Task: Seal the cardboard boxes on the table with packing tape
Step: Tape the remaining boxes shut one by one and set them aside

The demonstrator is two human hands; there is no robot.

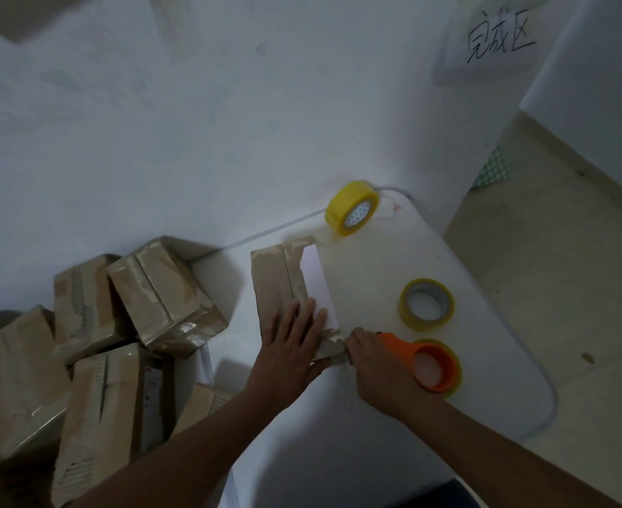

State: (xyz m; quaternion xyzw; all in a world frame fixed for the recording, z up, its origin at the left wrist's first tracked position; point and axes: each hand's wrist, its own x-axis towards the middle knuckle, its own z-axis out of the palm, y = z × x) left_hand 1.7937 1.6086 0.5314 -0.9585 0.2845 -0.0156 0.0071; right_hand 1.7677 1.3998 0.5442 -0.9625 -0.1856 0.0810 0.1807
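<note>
Desk (393,258) white, rounded corner at right, wall close behind. Box being sealed (283,287) lies mid-desk; bare surface to its right, apart from the tape rolls. Pile of taped boxes (118,324) crowds the left edge.

Left hand (294,346): fingers straight, flat on the box's near end, pressing down. Right hand (371,364): grip curled round an orange tape dispenser (426,364), its tip at the box's near right corner. Loose yellowish roll (426,304) just beyond; yellow roll (351,207) on edge near the wall.
</note>
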